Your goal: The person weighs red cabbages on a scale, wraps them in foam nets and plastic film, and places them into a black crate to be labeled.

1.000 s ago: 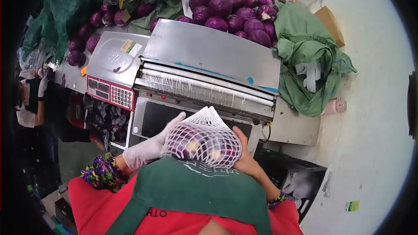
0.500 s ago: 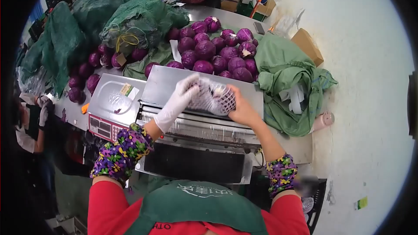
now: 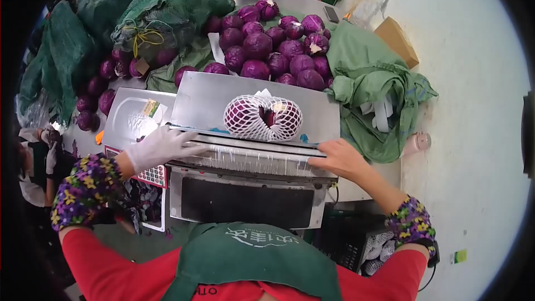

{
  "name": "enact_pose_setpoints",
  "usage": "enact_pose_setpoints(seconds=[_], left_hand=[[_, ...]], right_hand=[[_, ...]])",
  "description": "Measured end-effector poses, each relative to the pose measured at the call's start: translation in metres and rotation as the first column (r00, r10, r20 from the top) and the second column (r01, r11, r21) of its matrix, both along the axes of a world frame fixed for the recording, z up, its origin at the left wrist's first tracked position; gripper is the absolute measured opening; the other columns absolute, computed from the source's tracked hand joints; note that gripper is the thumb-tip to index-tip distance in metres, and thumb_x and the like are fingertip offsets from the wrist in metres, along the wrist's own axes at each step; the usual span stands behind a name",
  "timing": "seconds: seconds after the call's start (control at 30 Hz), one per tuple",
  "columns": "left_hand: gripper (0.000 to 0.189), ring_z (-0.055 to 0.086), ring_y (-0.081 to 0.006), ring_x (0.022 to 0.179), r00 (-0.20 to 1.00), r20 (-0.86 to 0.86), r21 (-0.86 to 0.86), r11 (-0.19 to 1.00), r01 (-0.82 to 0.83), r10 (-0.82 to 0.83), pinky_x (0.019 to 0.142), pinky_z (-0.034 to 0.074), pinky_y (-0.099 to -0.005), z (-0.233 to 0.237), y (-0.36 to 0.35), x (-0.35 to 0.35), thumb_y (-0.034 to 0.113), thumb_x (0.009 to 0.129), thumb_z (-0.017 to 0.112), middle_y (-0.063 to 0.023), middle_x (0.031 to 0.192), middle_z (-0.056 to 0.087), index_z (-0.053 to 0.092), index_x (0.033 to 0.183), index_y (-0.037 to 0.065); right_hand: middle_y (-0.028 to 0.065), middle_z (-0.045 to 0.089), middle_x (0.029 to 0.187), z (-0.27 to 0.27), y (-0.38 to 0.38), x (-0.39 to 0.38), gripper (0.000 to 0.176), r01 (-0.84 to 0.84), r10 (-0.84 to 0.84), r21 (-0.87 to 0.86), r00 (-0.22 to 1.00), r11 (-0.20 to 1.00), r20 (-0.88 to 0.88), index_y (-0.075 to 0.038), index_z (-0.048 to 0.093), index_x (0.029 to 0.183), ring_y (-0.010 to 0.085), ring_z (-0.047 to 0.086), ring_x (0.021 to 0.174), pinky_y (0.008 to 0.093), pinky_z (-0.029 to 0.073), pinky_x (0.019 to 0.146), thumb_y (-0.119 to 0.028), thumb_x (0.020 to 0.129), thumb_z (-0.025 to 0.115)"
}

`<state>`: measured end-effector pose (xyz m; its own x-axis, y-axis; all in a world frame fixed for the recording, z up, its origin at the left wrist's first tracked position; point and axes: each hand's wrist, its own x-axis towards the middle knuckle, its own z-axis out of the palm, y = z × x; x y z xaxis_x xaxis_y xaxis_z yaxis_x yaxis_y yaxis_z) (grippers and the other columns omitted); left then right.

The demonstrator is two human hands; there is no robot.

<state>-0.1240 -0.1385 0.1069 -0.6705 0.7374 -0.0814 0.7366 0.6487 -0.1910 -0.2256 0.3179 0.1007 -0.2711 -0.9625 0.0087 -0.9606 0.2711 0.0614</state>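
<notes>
Two purple cabbages (image 3: 241, 118), side by side in a white foam net (image 3: 287, 121), rest on the metal top plate (image 3: 195, 92) of a wrapping machine. Clear plastic film (image 3: 251, 159) lies across the machine's front. My gloved left hand (image 3: 163, 147) is at the film's left end, fingers stretched out and apart. At the right end, my bare right hand (image 3: 341, 159) touches the film edge, its fingers extended with a gap between them. Neither hand touches the cabbages. My fingertips' undersides are hidden.
Many loose purple cabbages (image 3: 257, 45) are heaped behind the machine. A scale (image 3: 120, 117) stands to its left, near green net sacks (image 3: 161, 8). At right are a green sack (image 3: 362, 72), a pink bottle (image 3: 417, 143) and a cardboard box (image 3: 397, 42). Other people are at the left and back.
The netted cabbages have left both my hands and now lie on the metal plate. My hands have moved apart and down to the film at the machine's front.
</notes>
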Motion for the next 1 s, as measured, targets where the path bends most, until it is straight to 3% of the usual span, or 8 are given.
enact_pose_setpoints(seconds=[0.17,0.23,0.3,0.5,0.77,0.83,0.9,1.0], left_hand=[[0.018,0.064,-0.0190,0.077,0.998,0.058,0.480,0.877,-0.021,-0.007,0.060,0.053,-0.0312,-0.035,0.034,-0.003,0.007,0.086,0.059,-0.0081,0.100,0.060,0.063,0.103,0.012],[0.017,0.067,-0.0196,0.076,0.681,0.723,0.558,0.483,-0.675,0.117,0.063,0.053,-0.0295,-0.033,0.038,0.024,-0.005,0.087,0.054,-0.0100,0.092,0.063,0.059,0.098,0.006],[0.016,0.067,-0.0222,0.072,0.598,0.799,0.602,0.090,-0.794,-0.064,0.064,0.054,-0.0314,-0.010,0.041,0.041,-0.007,0.087,0.053,-0.0119,0.090,0.066,0.057,0.098,0.003],[0.038,0.064,-0.0291,0.083,0.955,-0.033,0.028,0.956,-0.293,0.294,0.068,0.054,-0.0355,0.011,0.001,0.014,0.007,0.078,0.056,-0.0121,0.124,0.053,0.057,0.116,0.011],[0.018,0.065,-0.0273,0.076,0.979,0.186,0.615,0.768,-0.178,0.078,0.066,0.052,-0.0324,-0.051,0.035,-0.004,0.001,0.078,0.057,-0.0145,0.115,0.057,0.056,0.096,0.004],[0.010,0.066,-0.0201,0.075,0.444,0.896,0.443,-0.073,-0.894,0.002,0.064,0.052,-0.0302,-0.022,0.046,0.014,-0.002,0.088,0.050,-0.0137,0.101,0.063,0.055,0.096,0.002],[0.011,0.067,-0.0154,0.077,0.577,0.816,0.564,-0.192,-0.803,-0.014,0.067,0.054,-0.0295,0.007,0.041,0.022,-0.002,0.094,0.043,-0.0127,0.096,0.065,0.053,0.095,0.000],[0.030,0.067,-0.0228,0.089,0.919,0.166,0.823,0.463,-0.328,0.357,0.077,0.055,-0.0302,0.030,0.033,-0.006,-0.006,0.086,0.045,-0.0186,0.105,0.064,0.055,0.112,0.005]], right_hand=[[0.0090,0.057,0.096,-0.026,-0.020,0.018,0.011,0.153,-0.133,-0.040,0.939,0.987,0.319,-0.010,0.053,0.093,0.0244,0.063,0.083,0.0365,0.051,0.063,-0.008,0.083,0.056],[0.0127,0.062,0.093,-0.002,-0.010,0.023,0.006,0.646,-0.368,0.157,0.205,0.747,0.907,-0.004,0.050,0.094,0.0239,0.067,0.079,0.0337,0.053,0.064,-0.003,0.089,0.051],[0.0136,0.067,0.089,0.030,-0.015,0.026,0.006,0.657,-0.402,0.178,0.206,0.733,0.892,0.002,0.047,0.094,0.0185,0.068,0.081,0.0303,0.055,0.066,-0.002,0.093,0.042],[0.0152,0.064,0.092,0.018,-0.026,0.010,0.005,0.776,-0.264,0.218,-0.070,0.592,0.962,-0.002,0.041,0.096,0.0215,0.069,0.080,0.0274,0.056,0.063,-0.007,0.096,0.042],[0.0153,0.060,0.091,0.004,-0.016,0.017,0.011,0.845,-0.049,0.196,-0.199,0.498,0.979,-0.004,0.039,0.098,0.0242,0.068,0.079,0.0338,0.059,0.067,-0.012,0.096,0.046],[0.0153,0.059,0.090,0.023,-0.009,0.026,0.011,0.872,-0.071,0.267,-0.262,0.411,0.962,-0.004,0.039,0.098,0.0249,0.068,0.080,0.0348,0.059,0.066,-0.011,0.095,0.046],[0.0139,0.059,0.089,0.046,-0.005,0.025,0.009,0.882,-0.059,0.238,-0.235,0.407,0.970,-0.004,0.039,0.094,0.0241,0.068,0.078,0.0349,0.059,0.064,-0.010,0.094,0.046],[0.0154,0.061,0.094,0.055,-0.009,-0.001,0.013,0.893,0.405,-0.279,0.123,0.353,0.906,-0.002,0.044,0.102,0.0278,0.067,0.084,0.0363,0.058,0.069,-0.004,0.090,0.049]])
